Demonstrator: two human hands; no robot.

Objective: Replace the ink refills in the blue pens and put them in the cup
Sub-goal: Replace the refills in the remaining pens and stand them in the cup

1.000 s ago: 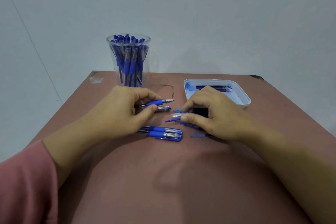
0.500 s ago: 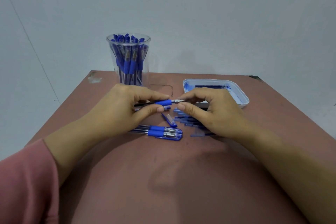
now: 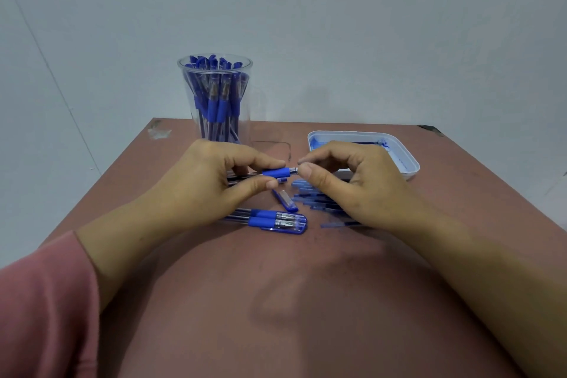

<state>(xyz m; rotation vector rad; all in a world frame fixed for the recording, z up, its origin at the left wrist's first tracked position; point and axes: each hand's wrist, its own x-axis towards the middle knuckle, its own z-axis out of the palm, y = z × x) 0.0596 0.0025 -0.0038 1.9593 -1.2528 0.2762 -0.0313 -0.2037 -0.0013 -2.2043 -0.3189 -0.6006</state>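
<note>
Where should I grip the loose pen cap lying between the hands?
Pinch the loose cap across its long sides, from straight above. It lies flat and slanted on the table, and the refills crowd its right, so favour the rounded near end.

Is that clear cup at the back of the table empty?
No, the clear cup is packed with upright blue pens whose tops reach about to its rim.

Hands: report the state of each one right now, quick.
Left hand: holding the blue pen by its barrel.
Right hand: pinching that pen's tip end between thumb and forefinger.
</note>
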